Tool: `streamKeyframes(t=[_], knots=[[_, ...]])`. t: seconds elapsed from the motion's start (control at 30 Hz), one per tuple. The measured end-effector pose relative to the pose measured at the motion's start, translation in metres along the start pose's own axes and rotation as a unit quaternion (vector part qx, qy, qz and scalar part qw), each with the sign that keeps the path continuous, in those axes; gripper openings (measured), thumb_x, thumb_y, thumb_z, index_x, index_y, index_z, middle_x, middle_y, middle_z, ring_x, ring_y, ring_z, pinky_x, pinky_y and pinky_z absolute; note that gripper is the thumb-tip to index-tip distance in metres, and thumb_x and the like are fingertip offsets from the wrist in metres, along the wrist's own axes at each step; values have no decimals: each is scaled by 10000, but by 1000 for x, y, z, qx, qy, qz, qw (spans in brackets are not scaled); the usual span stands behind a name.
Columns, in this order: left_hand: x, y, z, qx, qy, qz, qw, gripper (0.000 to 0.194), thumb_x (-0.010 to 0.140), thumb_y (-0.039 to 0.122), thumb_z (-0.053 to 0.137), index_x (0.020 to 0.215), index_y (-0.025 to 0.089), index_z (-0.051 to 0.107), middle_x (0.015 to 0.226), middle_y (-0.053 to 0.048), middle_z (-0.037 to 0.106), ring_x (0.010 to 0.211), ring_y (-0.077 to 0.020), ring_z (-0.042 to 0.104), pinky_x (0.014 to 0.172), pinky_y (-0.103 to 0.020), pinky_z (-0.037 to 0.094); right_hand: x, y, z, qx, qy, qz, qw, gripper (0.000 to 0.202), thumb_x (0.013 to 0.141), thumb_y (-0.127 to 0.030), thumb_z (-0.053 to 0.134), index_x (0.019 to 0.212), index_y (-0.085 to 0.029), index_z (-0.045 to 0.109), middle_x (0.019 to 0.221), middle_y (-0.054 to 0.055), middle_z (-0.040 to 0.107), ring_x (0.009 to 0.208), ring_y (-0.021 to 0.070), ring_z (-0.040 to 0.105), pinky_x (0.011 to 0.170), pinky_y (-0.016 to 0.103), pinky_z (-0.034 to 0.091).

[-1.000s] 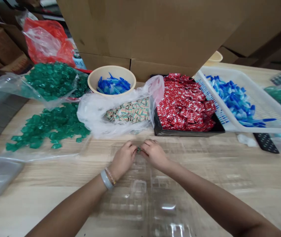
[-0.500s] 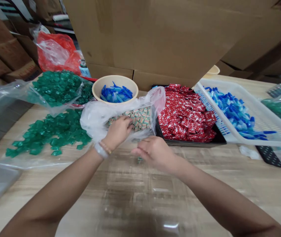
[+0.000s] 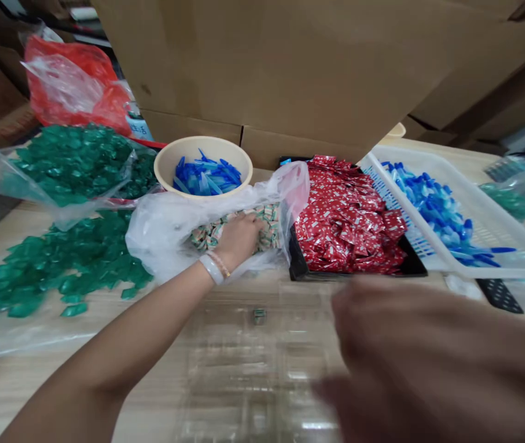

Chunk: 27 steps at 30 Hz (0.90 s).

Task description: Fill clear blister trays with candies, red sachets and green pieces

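My left hand (image 3: 239,237), with a pale bangle at the wrist, is in the pile of small green-and-orange printed pieces (image 3: 269,215) in a white plastic bag (image 3: 152,224). Its fingers curl down among the pieces; the tips are hidden, so what they grip does not show. My right hand (image 3: 419,351) is close to the camera at lower right, smeared by motion, and its fingers cannot be made out. Between the arms lies a clear plastic tray with compartments (image 3: 230,363). One small green printed piece (image 3: 259,316) sits near its far end.
Green translucent pieces (image 3: 73,271) lie spread at left. A cream bowl (image 3: 161,166) holds blue pointed pieces. Red sachets (image 3: 345,215) fill a black tray (image 3: 299,271). Farther right stands a white basket (image 3: 497,271) with blue pieces. A large cardboard box (image 3: 267,67) rises behind.
My right hand has moved from above the clear tray toward the camera and right, uncovering the small piece. My left hand has shifted right within the pile. The view has moved slightly.
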<state>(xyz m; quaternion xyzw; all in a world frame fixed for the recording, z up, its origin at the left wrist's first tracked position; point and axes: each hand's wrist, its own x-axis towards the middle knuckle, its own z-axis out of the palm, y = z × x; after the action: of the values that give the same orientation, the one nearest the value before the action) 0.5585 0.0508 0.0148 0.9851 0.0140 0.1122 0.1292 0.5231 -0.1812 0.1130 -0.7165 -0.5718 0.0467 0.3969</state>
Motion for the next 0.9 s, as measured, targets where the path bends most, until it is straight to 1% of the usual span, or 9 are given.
streamKeyframes(t=[0.07,0.13,0.23,0.33,0.5,0.57,0.67,0.77,0.9], knots=[[-6,-6,-6,-69,5,-32,997,212,767,137,456,854,155,649,906,-76,602,872,-193,536,803,-304,400,48,36,6,-58,-17,25,998,185,773,-220,493,853,-296,642,691,1,635,618,137,568,617,262,457],[-11,-12,-8,-167,22,-69,983,200,756,157,479,859,151,651,872,-61,622,815,-174,553,762,-281,416,81,76,27,-101,10,61,993,243,781,-172,441,929,-224,627,845,39,642,748,161,584,701,292,457],[-13,-20,-7,-323,15,-113,940,163,726,185,514,809,130,643,739,-29,632,698,-149,556,659,-251,426,100,124,62,-64,48,106,991,239,751,-149,460,946,-174,596,895,61,620,829,172,565,765,314,438],[-14,-25,-3,-418,-4,-148,896,125,689,194,532,729,123,626,628,8,591,571,-109,515,554,-218,403,104,147,80,27,94,159,982,169,697,-194,545,862,-166,567,783,31,589,730,153,544,691,296,438],[-15,-26,2,-515,-19,-209,831,135,660,187,557,764,131,622,553,33,548,444,-69,452,453,-193,363,109,152,82,239,65,232,941,160,630,-272,605,692,-170,499,585,-49,483,524,88,453,511,223,381],[-15,-25,3,-554,-11,-230,800,144,648,157,574,780,127,622,563,30,558,447,-66,464,459,-191,377,108,149,82,283,99,261,918,216,581,-287,645,679,-173,490,555,-64,470,482,74,433,473,208,358],[-13,-20,4,-595,35,-265,758,115,639,112,587,750,115,620,594,23,577,466,-61,488,491,-195,409,105,142,83,388,157,315,851,294,527,-300,691,677,-181,467,543,-70,495,459,72,452,462,209,370],[-13,-13,2,-644,63,-292,704,80,646,89,592,721,110,611,625,14,593,494,-62,518,541,-208,442,101,134,86,491,145,344,787,342,488,-285,727,683,-177,468,555,-60,537,482,75,489,485,211,399],[-15,-5,-2,-720,29,-290,630,53,709,97,553,722,95,604,631,-13,603,542,-77,550,599,-230,464,101,128,95,496,170,352,775,346,480,-283,733,641,-181,444,466,-84,488,429,59,447,447,188,375]])
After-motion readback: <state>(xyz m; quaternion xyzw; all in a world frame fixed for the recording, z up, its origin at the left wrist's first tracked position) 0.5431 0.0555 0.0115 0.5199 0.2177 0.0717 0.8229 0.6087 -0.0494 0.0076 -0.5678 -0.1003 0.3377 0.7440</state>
